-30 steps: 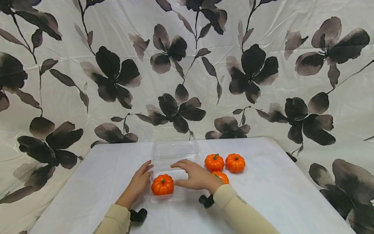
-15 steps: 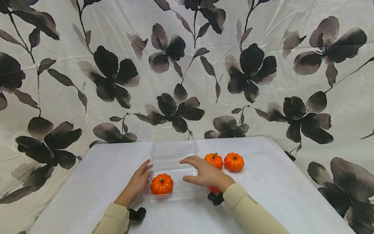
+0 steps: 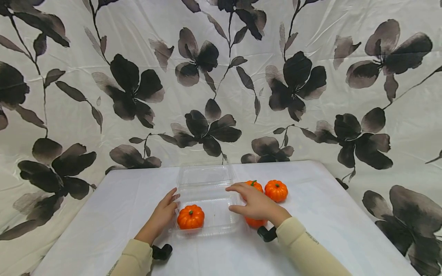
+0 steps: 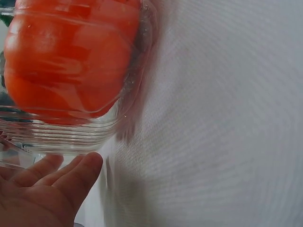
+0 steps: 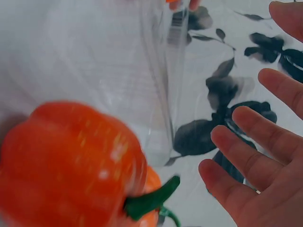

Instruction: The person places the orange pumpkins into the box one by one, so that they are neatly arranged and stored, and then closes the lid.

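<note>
A clear plastic clamshell container (image 3: 219, 214) lies with its lid folded back on the table. One orange toy pumpkin (image 3: 190, 217) with a green stem sits in its left part. My left hand (image 3: 159, 217) is at the container's left side; in the left wrist view its fairly straight fingers (image 4: 78, 182) meet the ribbed wall. Over the container's right edge, my right hand (image 3: 260, 204) has its fingers spread and nothing in its grasp. It partly covers two more pumpkins, a far one (image 3: 254, 185) and a near one (image 3: 254, 222). In the right wrist view, a pumpkin (image 5: 71, 165) appears below the fingers.
Another pumpkin (image 3: 276, 191) stands at the right of the group. A white cloth covers the table (image 3: 317, 203). Behind it hangs a sheet (image 3: 255, 84) printed with dark flowers.
My right hand has drawn away rightward from the pumpkin in the container to above the pumpkins beside it. The left hand and the container have hardly moved.
</note>
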Available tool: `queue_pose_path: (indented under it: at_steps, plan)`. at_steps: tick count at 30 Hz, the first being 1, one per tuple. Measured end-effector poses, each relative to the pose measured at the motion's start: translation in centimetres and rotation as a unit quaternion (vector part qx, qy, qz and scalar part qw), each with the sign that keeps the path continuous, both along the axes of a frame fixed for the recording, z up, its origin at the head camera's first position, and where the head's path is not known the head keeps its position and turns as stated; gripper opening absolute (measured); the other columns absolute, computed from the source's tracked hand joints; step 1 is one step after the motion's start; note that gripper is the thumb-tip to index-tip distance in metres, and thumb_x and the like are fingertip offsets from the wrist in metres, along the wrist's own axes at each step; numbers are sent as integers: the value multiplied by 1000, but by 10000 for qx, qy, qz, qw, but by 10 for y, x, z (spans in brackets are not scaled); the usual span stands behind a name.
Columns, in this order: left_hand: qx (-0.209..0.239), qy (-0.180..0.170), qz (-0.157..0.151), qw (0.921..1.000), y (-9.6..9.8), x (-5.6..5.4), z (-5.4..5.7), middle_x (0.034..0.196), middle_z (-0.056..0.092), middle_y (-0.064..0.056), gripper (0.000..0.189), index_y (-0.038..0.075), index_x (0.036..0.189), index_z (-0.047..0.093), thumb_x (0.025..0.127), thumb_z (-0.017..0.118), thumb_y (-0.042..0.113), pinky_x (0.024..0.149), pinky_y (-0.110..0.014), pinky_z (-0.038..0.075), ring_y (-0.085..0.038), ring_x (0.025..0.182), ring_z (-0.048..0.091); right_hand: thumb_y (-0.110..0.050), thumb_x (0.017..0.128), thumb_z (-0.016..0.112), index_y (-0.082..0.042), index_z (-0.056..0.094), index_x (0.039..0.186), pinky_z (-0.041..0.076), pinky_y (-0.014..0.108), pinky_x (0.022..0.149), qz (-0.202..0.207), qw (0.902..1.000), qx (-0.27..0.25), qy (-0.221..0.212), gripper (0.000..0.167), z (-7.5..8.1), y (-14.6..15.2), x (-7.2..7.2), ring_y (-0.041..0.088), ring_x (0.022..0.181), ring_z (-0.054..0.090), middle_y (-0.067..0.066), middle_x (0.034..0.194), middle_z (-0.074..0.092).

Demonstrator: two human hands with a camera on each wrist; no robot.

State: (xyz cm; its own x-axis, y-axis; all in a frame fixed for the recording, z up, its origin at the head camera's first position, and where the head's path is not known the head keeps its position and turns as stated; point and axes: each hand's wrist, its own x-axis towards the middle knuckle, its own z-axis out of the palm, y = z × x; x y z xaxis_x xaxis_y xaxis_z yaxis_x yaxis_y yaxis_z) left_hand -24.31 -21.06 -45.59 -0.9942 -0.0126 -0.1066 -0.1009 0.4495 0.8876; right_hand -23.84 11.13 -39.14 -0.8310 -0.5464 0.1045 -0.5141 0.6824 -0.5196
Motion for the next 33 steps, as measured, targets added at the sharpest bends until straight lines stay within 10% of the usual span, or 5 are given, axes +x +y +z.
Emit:
queue_pose_path:
  at_steps: [33]
  plan:
    - [-12, 11, -14, 10000, 0, -2, -3, 156, 31, -19, 62, 14, 156, 13, 98, 34, 14, 109, -57, 36, -41, 140, 35, -39, 80, 74, -23, 58, 131, 37, 54, 111, -344, 9989, -299, 98, 56, -28, 50, 2, 27, 134, 45, -5, 136, 55]
